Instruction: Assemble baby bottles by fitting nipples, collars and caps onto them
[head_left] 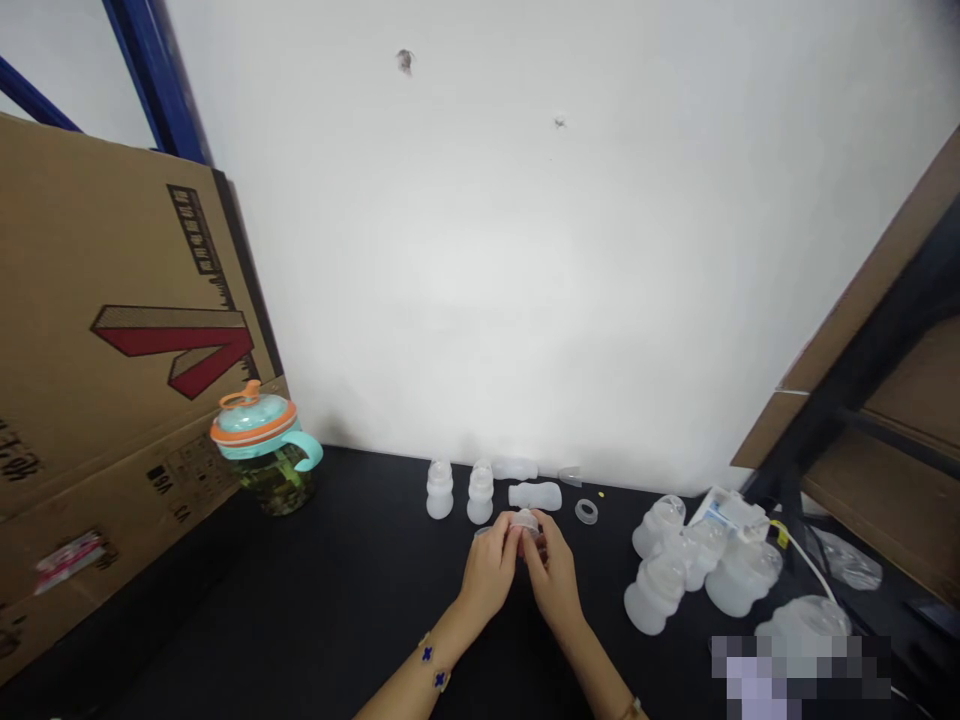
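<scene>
Both my hands meet over the black table, fingers closed around a small translucent bottle top [524, 519]. My left hand [491, 565] pinches it from the left and my right hand [551, 570] from the right; its lower part is hidden by the fingers. Just beyond them lies a frosted bottle body [535, 496] on its side, with another bottle body [514, 468] behind it against the wall. A translucent ring [586, 512] is to the right of the hands. Two capped baby bottles [440, 490] [481, 492] stand upright to the left.
Several capped bottles [655, 594] cluster at the right, near a white box with a cable [731, 515]. A clear cover [570, 476] lies by the wall. At left, a teal-lidded jug [262, 450] stands before a large cardboard box [112, 400]. A black frame [847, 400] rises at right.
</scene>
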